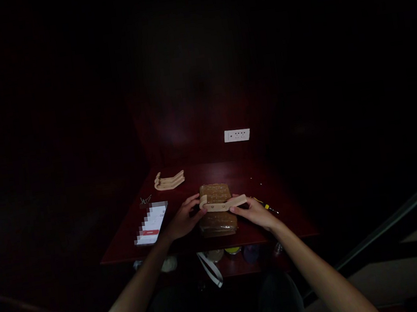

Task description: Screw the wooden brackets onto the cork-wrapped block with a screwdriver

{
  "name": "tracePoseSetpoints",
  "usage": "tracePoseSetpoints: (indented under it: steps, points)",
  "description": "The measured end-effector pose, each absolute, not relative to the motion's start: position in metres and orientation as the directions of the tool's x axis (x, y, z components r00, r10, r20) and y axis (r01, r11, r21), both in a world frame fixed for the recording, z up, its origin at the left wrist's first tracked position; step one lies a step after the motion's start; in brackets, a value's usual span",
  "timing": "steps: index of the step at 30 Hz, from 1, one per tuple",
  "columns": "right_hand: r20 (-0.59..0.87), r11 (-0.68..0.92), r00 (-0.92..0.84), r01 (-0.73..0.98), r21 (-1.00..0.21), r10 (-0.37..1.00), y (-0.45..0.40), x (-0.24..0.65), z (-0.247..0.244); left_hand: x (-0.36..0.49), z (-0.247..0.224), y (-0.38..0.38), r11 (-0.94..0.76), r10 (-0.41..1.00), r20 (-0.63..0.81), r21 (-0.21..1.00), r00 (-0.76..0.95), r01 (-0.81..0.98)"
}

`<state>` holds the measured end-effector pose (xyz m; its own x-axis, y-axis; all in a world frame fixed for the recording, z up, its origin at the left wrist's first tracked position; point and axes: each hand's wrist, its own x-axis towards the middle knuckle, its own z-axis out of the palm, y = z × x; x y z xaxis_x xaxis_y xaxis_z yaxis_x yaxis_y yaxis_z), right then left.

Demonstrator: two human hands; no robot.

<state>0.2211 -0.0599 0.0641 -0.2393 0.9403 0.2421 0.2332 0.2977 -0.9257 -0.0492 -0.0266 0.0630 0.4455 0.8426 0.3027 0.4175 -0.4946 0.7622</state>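
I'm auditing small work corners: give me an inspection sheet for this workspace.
Surface: dark red table, dimly lit; fine marks can't be judged.
Job's things: wooden hook over a wrapped brown block.
Clutter: more hooks at back left, screws, phone at left, screwdriver at right, tiny white specks.
Hands: left hand grips the hook's curled end; right hand grips towards the other end.
Cables: nothing seen.
Surroundings: white socket panel on back wall; white strap below table's front edge.

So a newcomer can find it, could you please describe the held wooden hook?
On the dark red table, find the brown wrapped block. Over it spans the wooden hook. Unlike the hooks farther back, it is held by the left hand and right hand.
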Motion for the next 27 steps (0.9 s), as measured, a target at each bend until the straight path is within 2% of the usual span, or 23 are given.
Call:
tracePoseSetpoints:
  steps: [5,14,27]
  points:
    - [0.223,0.288,-0.263,0.246,-0.925,0.939,-0.064,0.219,0.059,-0.05,0.056,-0.036,-0.456,0.848,0.262,0.803,0.461,0.383]
    - [0.21,0.275,-0.249,0.265,-0.924,0.945,-0.069,0.218,0.059,-0.048,0.061,-0.041,-0.505,0.835,0.306,0.757,0.457,0.416]
    - [0.221,0.292,-0.263,0.271,-0.917,0.939,-0.071,0.225,0.06,-0.055,0.068,-0.041,-0.524,0.817,0.313,0.754,0.485,0.396]
